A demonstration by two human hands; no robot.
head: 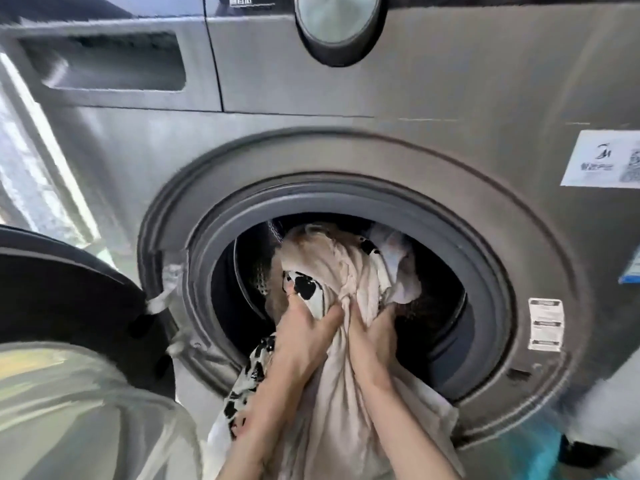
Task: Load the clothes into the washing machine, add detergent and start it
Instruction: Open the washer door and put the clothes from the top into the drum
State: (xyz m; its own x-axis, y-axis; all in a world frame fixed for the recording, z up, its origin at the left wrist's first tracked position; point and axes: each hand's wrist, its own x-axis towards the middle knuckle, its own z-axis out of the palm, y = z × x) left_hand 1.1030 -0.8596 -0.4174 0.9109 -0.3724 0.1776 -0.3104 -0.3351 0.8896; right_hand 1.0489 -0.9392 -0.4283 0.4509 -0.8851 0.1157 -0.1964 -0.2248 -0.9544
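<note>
Obs: my left hand [304,327] and right hand [372,336] both closed on bundle of clothes [332,271], side by side at drum mouth of washing machine [450,98]. Fingers bunch beige fabric so load moves as one mass.

Bundle top inside drum; tail of beige and black-and-white cloth hangs over door seal [485,271] — loading unfinished, my judgement.

Door [69,306] swung wide left, keeps opening clear.

Detergent drawer [104,60] shut, dial [330,19] untouched by hands. Detergent not in view.

Risk: trailing cloth caught in seal.
</note>
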